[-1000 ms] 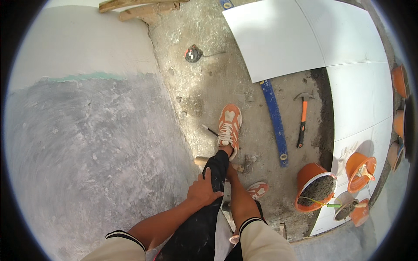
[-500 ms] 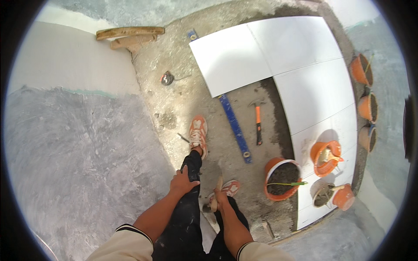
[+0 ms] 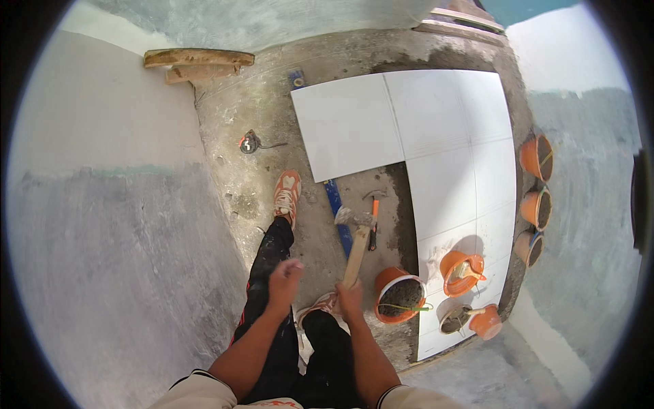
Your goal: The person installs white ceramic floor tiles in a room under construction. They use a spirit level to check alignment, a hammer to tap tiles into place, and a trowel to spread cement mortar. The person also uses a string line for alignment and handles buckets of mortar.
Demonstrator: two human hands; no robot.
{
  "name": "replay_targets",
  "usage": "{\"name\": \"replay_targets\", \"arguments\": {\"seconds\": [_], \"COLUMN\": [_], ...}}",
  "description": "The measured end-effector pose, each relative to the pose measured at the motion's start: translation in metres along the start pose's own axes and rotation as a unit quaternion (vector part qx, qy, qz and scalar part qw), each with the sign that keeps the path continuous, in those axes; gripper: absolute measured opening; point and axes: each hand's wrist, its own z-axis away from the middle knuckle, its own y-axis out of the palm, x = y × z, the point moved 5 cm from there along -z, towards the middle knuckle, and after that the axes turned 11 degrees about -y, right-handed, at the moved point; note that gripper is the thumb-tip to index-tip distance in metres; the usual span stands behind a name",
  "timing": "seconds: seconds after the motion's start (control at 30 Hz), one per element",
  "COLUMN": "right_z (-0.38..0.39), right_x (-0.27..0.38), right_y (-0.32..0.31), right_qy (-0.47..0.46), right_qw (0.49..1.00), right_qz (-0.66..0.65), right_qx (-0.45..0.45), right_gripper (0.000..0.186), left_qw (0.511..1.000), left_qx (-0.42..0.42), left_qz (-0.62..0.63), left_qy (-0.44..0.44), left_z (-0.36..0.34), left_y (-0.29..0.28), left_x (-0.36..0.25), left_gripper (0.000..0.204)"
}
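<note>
My right hand (image 3: 349, 297) grips a wooden-handled hammer (image 3: 356, 255), its dirty grey head raised over a blue spirit level (image 3: 335, 198) on the rough floor. My left hand (image 3: 286, 279) hovers beside my left leg, fingers curled and blurred by motion; what, if anything, is in them is unclear. An orange-handled claw hammer (image 3: 375, 214) lies by the level, partly behind the raised hammer. A tape measure (image 3: 249, 142) lies farther left. Large white tiles (image 3: 347, 126) form an L on the floor, one overlapping the level.
An orange bucket of grey mix (image 3: 399, 297) stands right of my feet. Smaller buckets (image 3: 462, 271) sit on the tiles, and several more (image 3: 536, 157) line the right wall. Wooden planks (image 3: 197, 56) lie at the back left. A grey plastered wall (image 3: 109, 245) fills the left.
My right hand has lifted the wooden-handled hammer from beside my foot. My left hand has come off my knee. The view has tilted up, showing more of the far floor and walls.
</note>
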Motion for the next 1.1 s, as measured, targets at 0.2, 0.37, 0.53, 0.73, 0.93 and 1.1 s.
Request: {"name": "replay_targets", "arguments": {"seconds": [0.2,0.37,0.53,0.73,0.93,1.1], "right_z": [-0.095,-0.189,-0.342,-0.505,-0.613,-0.657], "right_x": [0.099,0.219,0.312,0.372,0.38,0.392], "right_y": [0.068,0.144,0.19,0.217,0.206,0.207], "right_qy": [0.018,0.018,-0.081,-0.097,-0.096,-0.107], "right_qw": [0.996,0.985,0.967,0.941,0.918,0.92], "right_qz": [-0.093,-0.173,-0.241,-0.3,-0.341,-0.332], "right_qx": [0.007,0.005,-0.029,-0.122,-0.178,-0.179], "right_gripper": [0.027,0.022,0.021,0.02,0.028,0.036], "left_qw": [0.991,0.982,0.986,0.978,0.975,0.963], "left_qx": [0.05,0.033,0.054,0.082,0.103,0.128], "left_qz": [0.053,0.061,0.048,0.072,0.06,0.023], "left_qy": [-0.114,-0.176,-0.148,-0.178,-0.19,-0.235], "left_z": [-0.034,-0.066,-0.087,-0.104,-0.125,-0.138], "left_y": [0.003,-0.01,-0.015,-0.031,-0.045,-0.053], "left_x": [-0.07,-0.114,-0.116,-0.171,-0.197,-0.24], "left_gripper": [0.034,0.033,0.033,0.029,0.035,0.034]}}
